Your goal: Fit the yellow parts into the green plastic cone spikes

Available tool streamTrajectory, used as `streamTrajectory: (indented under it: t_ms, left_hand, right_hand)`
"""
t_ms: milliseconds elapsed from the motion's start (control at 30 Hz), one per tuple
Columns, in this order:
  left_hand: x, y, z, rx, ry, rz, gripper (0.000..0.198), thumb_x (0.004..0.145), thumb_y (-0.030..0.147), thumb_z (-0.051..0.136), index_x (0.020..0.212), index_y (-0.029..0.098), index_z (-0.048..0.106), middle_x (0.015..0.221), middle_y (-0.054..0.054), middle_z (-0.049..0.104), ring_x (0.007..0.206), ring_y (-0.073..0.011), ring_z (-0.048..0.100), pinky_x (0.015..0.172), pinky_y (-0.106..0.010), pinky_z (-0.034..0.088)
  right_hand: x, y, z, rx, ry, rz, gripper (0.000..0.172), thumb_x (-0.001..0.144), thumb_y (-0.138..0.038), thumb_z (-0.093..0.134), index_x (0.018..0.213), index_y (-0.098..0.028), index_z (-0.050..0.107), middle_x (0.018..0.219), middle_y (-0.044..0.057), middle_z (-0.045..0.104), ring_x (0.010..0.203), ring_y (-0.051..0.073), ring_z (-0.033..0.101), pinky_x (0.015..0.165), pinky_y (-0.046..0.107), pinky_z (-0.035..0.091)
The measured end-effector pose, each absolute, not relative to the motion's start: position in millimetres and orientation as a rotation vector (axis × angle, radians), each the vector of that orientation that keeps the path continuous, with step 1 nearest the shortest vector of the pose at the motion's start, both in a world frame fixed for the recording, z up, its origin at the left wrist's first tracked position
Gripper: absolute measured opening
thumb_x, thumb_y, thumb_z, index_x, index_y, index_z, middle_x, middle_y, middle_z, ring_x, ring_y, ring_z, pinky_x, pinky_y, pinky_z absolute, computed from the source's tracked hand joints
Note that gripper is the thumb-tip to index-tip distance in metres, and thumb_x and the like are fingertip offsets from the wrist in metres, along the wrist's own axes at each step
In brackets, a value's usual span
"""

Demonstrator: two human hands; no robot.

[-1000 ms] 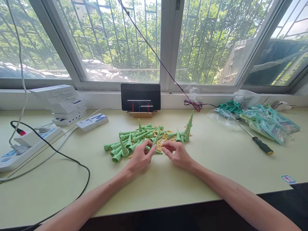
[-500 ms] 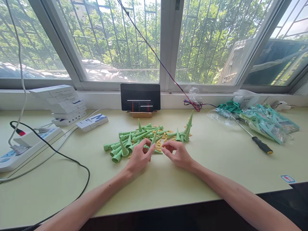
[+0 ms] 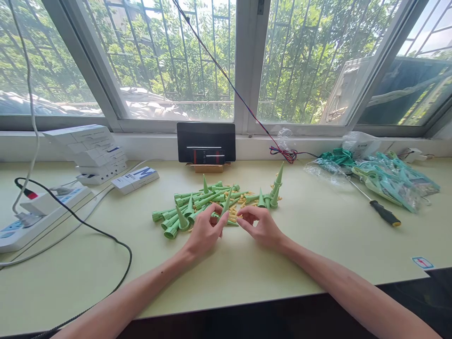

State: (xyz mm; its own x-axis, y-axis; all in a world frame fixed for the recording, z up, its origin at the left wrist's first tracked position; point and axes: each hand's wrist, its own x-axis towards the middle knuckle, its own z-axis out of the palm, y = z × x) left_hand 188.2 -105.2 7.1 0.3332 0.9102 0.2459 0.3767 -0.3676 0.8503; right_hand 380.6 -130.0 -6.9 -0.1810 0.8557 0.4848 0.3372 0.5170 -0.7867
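Between the thumb and fingers of my left hand is a green plastic cone spike, its tip pointing up. My right hand is closed in a pinch just to the right; whatever sits at its fingertips is too small to make out. Behind and left of the hands lies a pile of green cone spikes, most on their sides and a few upright. Small yellow pieces are scattered between the hands and the pile. Beyond my right hand, several green spikes stand upright, some stacked.
Left are stacked white boxes, a single white box, a power strip and a black cable. A tablet with a phone stands at the back. Right are a screwdriver and plastic-bagged green parts.
Both hands stay in almost the same place. The green spike in my left hand has barely shifted, and the pile looks the same.
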Motion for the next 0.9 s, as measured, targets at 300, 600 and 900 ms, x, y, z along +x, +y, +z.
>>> streamTrajectory:
  t_ms: [300,600,900]
  left_hand:
    - [189.2,-107.4,10.5,1.876,1.034,0.939,0.019,0.086,0.036,0.061,0.087,0.019,0.051,0.053,0.007,0.051,0.042,-0.0105,0.053,0.042,-0.02,0.041]
    - [190.0,-107.0,12.1,1.857,0.937,0.958,0.022,0.088,0.039,0.058,0.085,0.017,0.059,0.065,0.003,0.053,0.047,-0.0088,0.053,0.042,-0.02,0.043]
    - [189.6,-105.8,11.0,1.831,0.933,0.969,0.019,0.085,0.037,0.063,0.084,0.018,0.059,0.072,0.003,0.053,0.049,-0.0082,0.053,0.042,-0.019,0.044]
  right_hand:
    - [380.3,-129.2,-8.0,-1.012,-1.74,0.644,0.019,0.089,-0.034,0.062,0.091,-0.016,0.066,0.081,0.006,0.069,0.065,0.014,0.06,0.057,0.026,0.05]
    - [380.6,-127.9,-9.3,-1.028,-1.73,0.614,0.02,0.088,-0.036,0.063,0.093,-0.017,0.067,0.081,0.006,0.069,0.068,0.015,0.063,0.058,0.026,0.051]
    - [380.6,-129.4,-6.0,-1.03,-1.739,0.603,0.021,0.087,-0.037,0.064,0.091,-0.017,0.067,0.085,0.006,0.07,0.069,0.015,0.063,0.058,0.025,0.05]
